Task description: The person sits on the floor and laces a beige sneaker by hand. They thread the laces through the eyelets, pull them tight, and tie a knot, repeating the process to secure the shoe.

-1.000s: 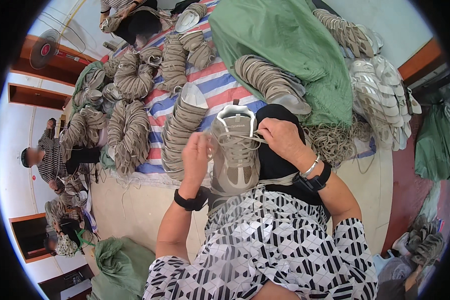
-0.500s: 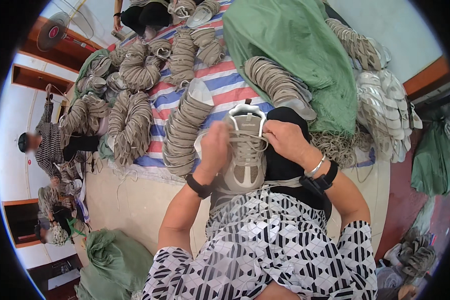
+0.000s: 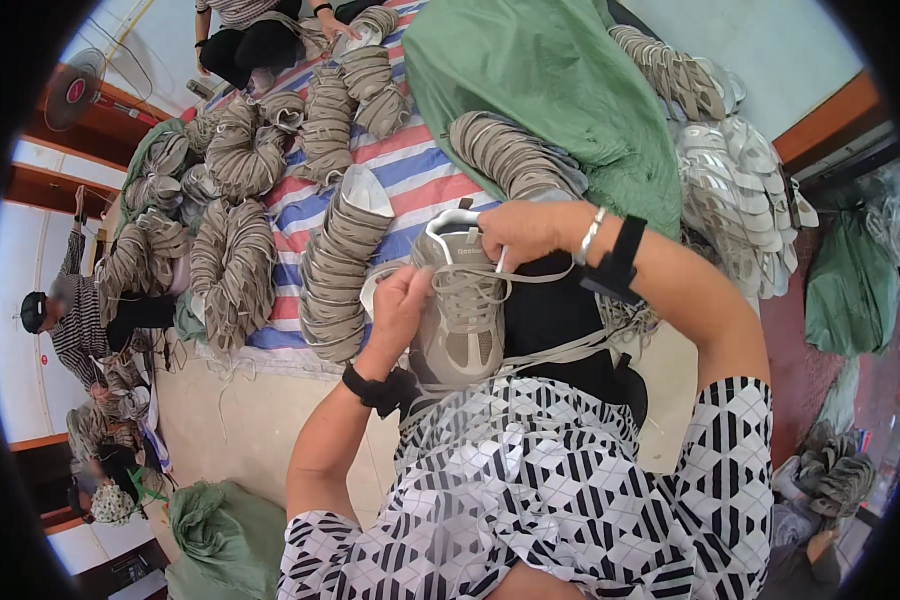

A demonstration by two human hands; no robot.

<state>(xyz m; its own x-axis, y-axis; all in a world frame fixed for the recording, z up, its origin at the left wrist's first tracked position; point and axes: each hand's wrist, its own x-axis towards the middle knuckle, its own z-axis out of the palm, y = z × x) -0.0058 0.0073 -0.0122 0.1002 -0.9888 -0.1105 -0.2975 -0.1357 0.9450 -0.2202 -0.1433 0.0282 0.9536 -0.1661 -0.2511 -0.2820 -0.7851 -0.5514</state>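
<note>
Left hand (image 3: 395, 310) hides the shoe's (image 3: 460, 300) side.

A grey sneaker (image 3: 462, 315) rests on the lap. The left hand (image 3: 398, 308) steadies it. The right hand (image 3: 525, 230) pinches its lace (image 3: 500, 272).

Stacked shoe rows (image 3: 335, 270) crowding the shoe's (image 3: 460, 300) left

head view, worn fisheye, looking steeply down, close over lap, edges bending outward
</note>
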